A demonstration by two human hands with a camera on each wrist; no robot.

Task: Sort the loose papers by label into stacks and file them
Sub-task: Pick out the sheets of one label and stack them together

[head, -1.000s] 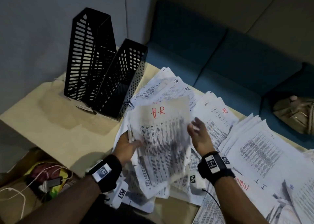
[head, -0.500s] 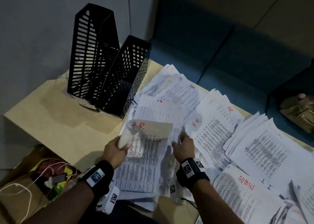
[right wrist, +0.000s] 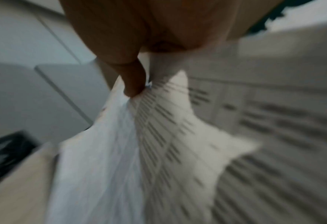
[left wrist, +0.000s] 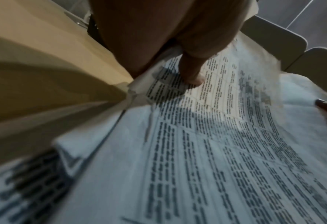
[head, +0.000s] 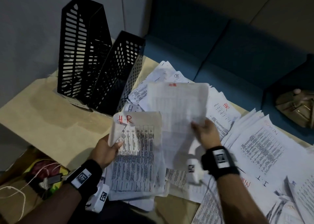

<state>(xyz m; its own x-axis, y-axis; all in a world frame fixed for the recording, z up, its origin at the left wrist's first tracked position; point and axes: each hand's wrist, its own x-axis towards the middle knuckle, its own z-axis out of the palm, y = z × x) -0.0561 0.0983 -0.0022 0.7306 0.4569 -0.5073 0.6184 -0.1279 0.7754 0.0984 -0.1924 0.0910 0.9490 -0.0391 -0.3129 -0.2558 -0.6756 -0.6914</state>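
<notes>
- Papers, loose white printed sheets [head: 265, 149] with red hand-written labels, lie fanned over the right half of the pale beige table [head: 51, 122]; some labels read HR, one I.T, others are too blurred to read
- two black perforated metal file holders [head: 95, 67] stand upright at the table's far left corner, just beside the far edge of the paper spread; what they hold cannot be told
- a stack of white tabulated sheets marked "H.R" in red [head: 136, 155] sits lifted in front of the person, its long axis running away from the body toward the holders; the left hand [head: 105, 150] clamps its left edge, thumb [left wrist: 192, 72] pressed on the printed face, fingers hidden under the stack
- a single thin white sheet with a red mark at its top edge [head: 176, 108] hangs raised just right of that stack, overlapping its right edge; the right hand [head: 205, 133] pinches its lower right part, thumb [right wrist: 133, 81] bunching the paper
- the mark is too smeared to read; if it says HR, I judge the sheet belongs on the stack, which lies directly left of the right hand's pinch, long axes nearly parallel; the left hand is the one nearer the holders for filing
</notes>
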